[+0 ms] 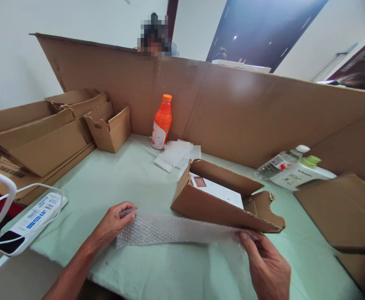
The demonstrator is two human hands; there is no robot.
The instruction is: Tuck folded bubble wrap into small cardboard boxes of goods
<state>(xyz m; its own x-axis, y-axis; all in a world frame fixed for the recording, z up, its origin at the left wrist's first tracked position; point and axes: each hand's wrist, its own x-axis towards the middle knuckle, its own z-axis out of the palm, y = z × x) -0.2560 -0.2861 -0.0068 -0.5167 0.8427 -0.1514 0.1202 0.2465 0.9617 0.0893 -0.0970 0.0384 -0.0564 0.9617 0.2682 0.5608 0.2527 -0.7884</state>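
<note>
A strip of clear bubble wrap (169, 230) is stretched between my two hands, low over the near part of the table. My left hand (117, 221) pinches its left end, thumb and fingers closed on the edge. At the right end, my right hand (265, 260) grips the wrap between thumb and fingers. Just beyond the strip stands an open cardboard box (213, 207), its far right end cut in a curve. Inside it lies a white box (216, 191) with a brown square printed on top.
On the pale green tablecloth (132, 171) stands an orange bottle (162, 121) beside flat translucent sheets (176, 155). Cardboard boxes (41, 137) line the left, near a white power bank (33, 221) with cables. A clear bottle (276, 164) and white bottle (304, 177) lean right. Behind rises a cardboard wall (247, 108); a person sits beyond.
</note>
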